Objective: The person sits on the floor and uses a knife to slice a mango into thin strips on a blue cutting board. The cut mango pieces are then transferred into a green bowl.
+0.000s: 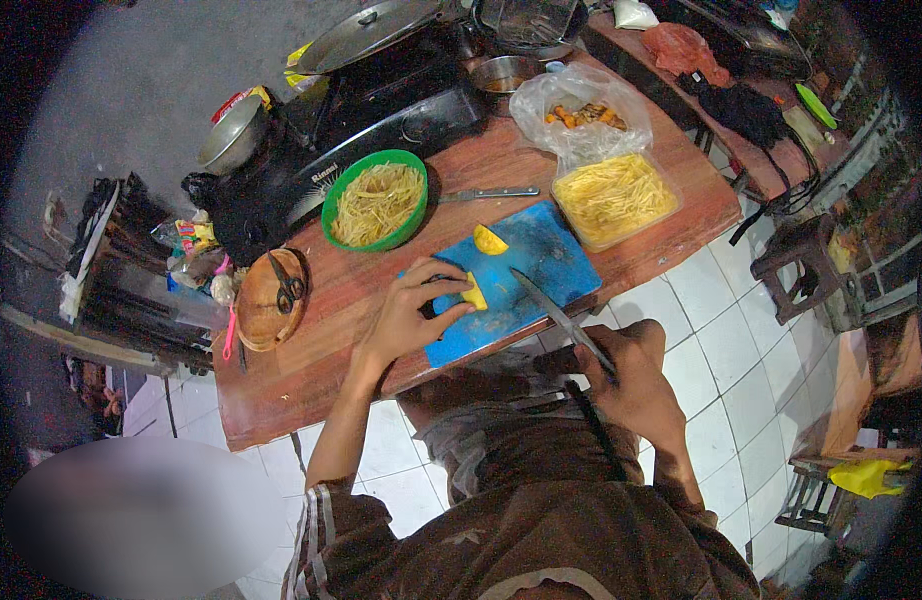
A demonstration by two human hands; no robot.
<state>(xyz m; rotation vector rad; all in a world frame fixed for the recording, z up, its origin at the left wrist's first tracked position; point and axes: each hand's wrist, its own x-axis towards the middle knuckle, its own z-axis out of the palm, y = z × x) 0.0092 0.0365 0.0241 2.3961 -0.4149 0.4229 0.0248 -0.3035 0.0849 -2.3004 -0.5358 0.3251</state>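
Note:
On the blue cutting board [536, 247], my left hand [420, 304] grips a small yellow vegetable piece [474, 292] between thumb and fingers. Just beyond it lies another yellow wedge [491, 240], cut side showing. My right hand [630, 375] is closed around the handle of a kitchen knife [562, 319], off the board's near right edge. The blade points up and left over the board, apart from the yellow piece. Right of the board, a clear plastic tub [617, 201] holds thin yellow strips. A green bowl [425, 202] of pale shreds stands beyond my left hand.
A second knife [498, 193] lies on the wooden table [326, 322] behind the board. Scissors [286, 281] rest in a wooden bowl [258, 330] at left. A black gas stove [401, 124] stands at the back, beside a plastic bag [528, 112] with orange and brown scraps.

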